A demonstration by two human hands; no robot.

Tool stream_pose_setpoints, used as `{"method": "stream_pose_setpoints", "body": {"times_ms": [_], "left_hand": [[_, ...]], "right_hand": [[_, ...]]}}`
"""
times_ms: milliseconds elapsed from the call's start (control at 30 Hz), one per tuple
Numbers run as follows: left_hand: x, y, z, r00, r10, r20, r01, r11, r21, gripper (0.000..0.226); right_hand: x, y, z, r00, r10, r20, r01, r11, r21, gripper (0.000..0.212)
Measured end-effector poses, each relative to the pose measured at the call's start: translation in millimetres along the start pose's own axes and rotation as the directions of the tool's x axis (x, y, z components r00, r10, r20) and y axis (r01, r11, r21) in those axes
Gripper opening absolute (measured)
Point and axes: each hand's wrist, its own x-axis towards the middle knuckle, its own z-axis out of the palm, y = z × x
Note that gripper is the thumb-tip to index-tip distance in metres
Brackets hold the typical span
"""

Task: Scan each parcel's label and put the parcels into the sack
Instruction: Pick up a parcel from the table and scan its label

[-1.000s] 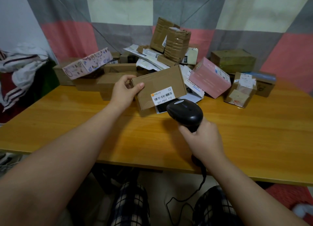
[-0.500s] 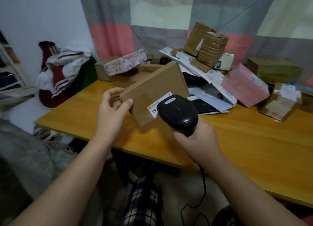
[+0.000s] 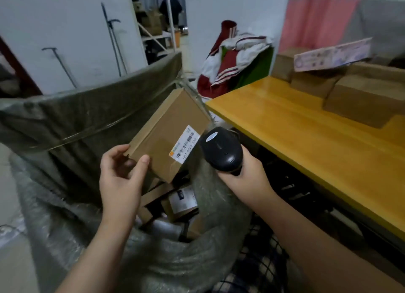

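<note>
My left hand (image 3: 120, 178): pinches a corner of the flat cardboard parcel (image 3: 168, 134), over the sack's mouth.
My right hand (image 3: 245, 174): grips the glossy black barcode scanner (image 3: 221, 149).
Label (image 3: 185, 147): white, barcoded.
Sack (image 3: 72, 205): grey woven plastic, boxes inside.
Table (image 3: 317, 143): smooth yellow wood.

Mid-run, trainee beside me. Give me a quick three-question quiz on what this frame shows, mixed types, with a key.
1. Multiple choice: what does the right hand grip? A) a tape roll B) a black scanner C) a marker
2. True or false: the left hand is empty.
3. Fill in: several parcels already lie inside the woven ____.
Key: 1 B. 2 False: its fingers and thumb hold a cardboard parcel, label up, over the sack. 3 sack.
</note>
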Motion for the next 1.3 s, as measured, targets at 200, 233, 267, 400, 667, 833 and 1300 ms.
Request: {"method": "stream_pose_setpoints", "body": {"times_ms": [200,233,267,400,667,833,1300], "left_hand": [[-6,-67,-31,0.997,-0.078,0.017,0.066,0.925,0.374,0.043],[-2,-75,-28,0.997,-0.056,0.053,0.026,0.892,0.452,0.044],[2,-82,-24,0.995,-0.025,0.096,-0.027,0.86,0.51,0.044],[24,-108,6,0.936,0.079,0.342,-0.288,0.732,0.618,0.041],[31,-137,54,0.793,-0.172,0.585,-0.437,0.509,0.741,0.042],[13,-90,66,0.767,0.001,0.642,-0.49,0.648,0.584,0.034],[-56,84,214,0.43,0.386,0.816,-0.748,0.658,0.083,0.037]], "right_hand": [[-4,22,37,0.993,0.073,0.091,-0.066,0.995,-0.077,0.036],[-5,25,38,0.993,0.086,0.086,-0.078,0.993,-0.085,0.036],[-5,28,39,0.992,0.1,0.081,-0.092,0.991,-0.094,0.037],[-6,39,40,0.988,0.141,0.07,-0.132,0.984,-0.122,0.035],[-1,53,36,0.981,0.19,0.028,-0.183,0.97,-0.16,0.038],[-5,46,19,0.98,0.193,-0.044,-0.197,0.959,-0.201,0.039],[-76,-2,-172,0.752,0.227,-0.619,-0.378,0.918,-0.123,0.041]]}}
